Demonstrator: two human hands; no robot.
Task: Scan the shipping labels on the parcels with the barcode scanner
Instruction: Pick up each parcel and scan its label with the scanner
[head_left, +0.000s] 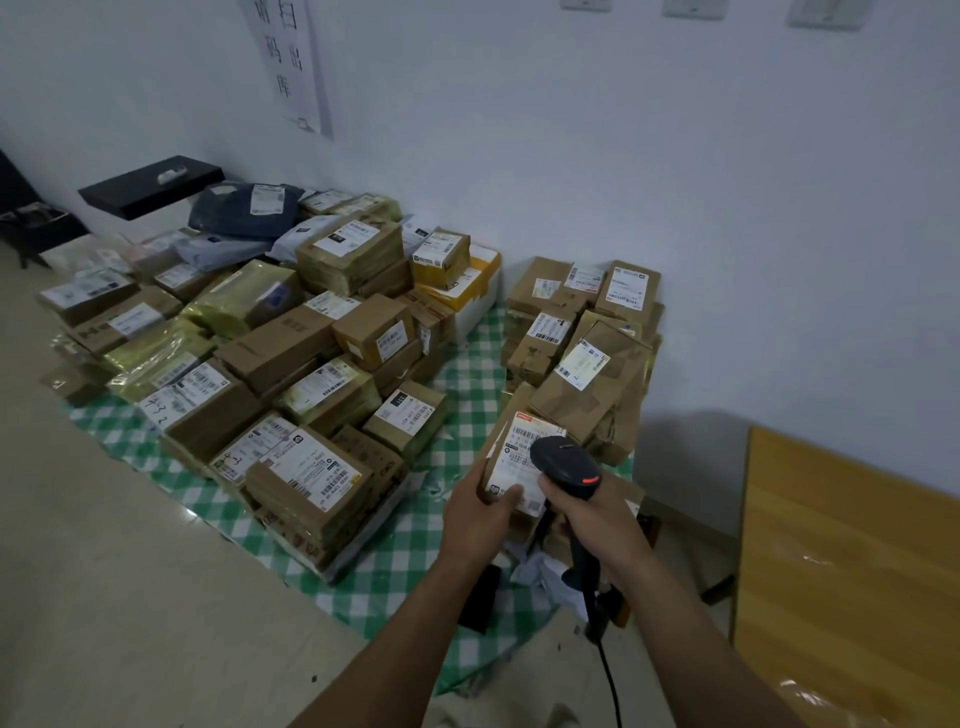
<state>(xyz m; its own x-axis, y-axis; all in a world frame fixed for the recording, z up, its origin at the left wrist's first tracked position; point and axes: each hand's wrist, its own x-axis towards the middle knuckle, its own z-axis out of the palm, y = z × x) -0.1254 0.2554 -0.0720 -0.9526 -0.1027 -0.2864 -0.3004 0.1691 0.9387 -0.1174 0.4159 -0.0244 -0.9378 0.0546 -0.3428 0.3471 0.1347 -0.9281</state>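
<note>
A brown cardboard parcel (492, 467) is held tilted in the left hand (478, 519). Its white shipping label (519, 452) faces the black barcode scanner (563, 460), which shows a red light and is gripped by the right hand (597, 519) at the parcel's 3 o'clock. A large heap of labelled parcels (291, 338) lies at 10 o'clock and a smaller stack (587, 338) at 1 o'clock.

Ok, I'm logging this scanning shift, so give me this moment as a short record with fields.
left hand: holds a parcel, its label facing up
right hand: grips the scanner by its handle
scanner state: head close over the label, red light lit
other parcels: big pile at left, smaller pile against the wall
under the piles: green checked cloth
nearby: wooden table at right
</note>
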